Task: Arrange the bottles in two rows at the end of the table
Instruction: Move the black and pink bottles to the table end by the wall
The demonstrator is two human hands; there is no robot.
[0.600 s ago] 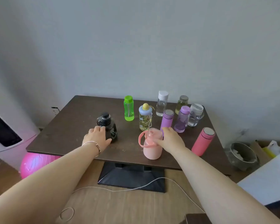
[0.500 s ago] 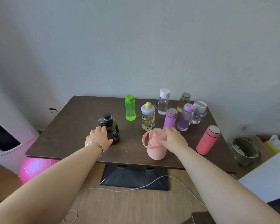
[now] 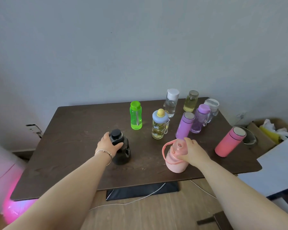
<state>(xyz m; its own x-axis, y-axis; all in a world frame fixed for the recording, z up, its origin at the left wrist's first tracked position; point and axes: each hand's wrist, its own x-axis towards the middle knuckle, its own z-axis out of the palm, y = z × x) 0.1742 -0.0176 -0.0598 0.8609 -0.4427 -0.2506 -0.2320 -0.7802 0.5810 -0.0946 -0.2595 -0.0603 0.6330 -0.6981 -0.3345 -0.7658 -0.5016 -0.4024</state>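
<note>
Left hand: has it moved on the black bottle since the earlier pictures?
Yes. The left hand has closed further around the black bottle: earlier it rested against the side nearer the person, now its fingers wrap the neck under the cap. The bottle stands where it did, nearer the person than the green bottle.

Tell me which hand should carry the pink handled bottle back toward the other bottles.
Right. The right hand already wraps the pink handled bottle, close to the cluster by the purple flask. The left hand is occupied gripping the black bottle, further left.
</note>
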